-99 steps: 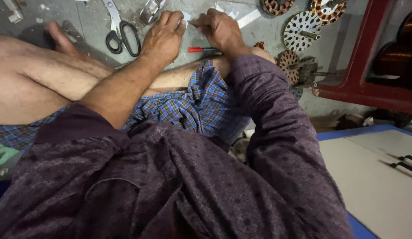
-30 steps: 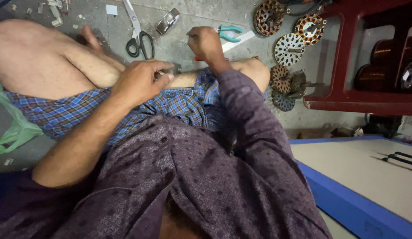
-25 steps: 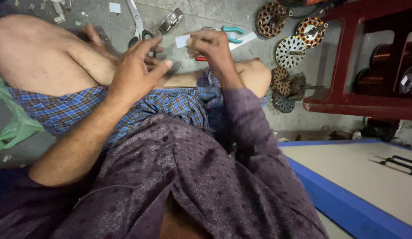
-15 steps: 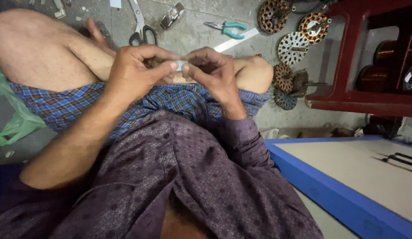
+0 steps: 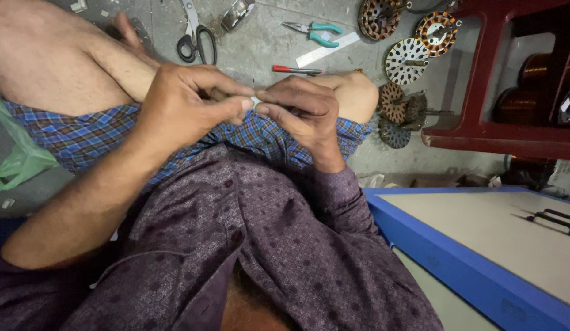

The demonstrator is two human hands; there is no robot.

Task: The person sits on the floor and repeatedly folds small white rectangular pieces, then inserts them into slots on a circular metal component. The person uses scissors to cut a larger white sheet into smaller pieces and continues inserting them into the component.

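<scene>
My left hand (image 5: 187,101) and my right hand (image 5: 300,110) meet in front of my chest, above my crossed legs. Their fingertips pinch a small white piece (image 5: 255,102) between them; most of it is hidden by the fingers, so its shape is unclear. Both hands are closed around it, thumbs and forefingers touching. On the floor just beyond lie a red pen (image 5: 295,70), a white strip (image 5: 326,50) and teal-handled pliers (image 5: 315,32).
Black-handled scissors (image 5: 195,38) and a small metal part (image 5: 236,12) lie on the grey floor ahead. Several round wound motor cores (image 5: 414,55) sit at the right by a dark red stand (image 5: 499,132). A blue-edged panel (image 5: 481,257) is at lower right, a green bag (image 5: 18,159) at left.
Both hands came back from the floor toward my body and joined; the white piece went from being picked up near the pen to being pinched between both hands.
</scene>
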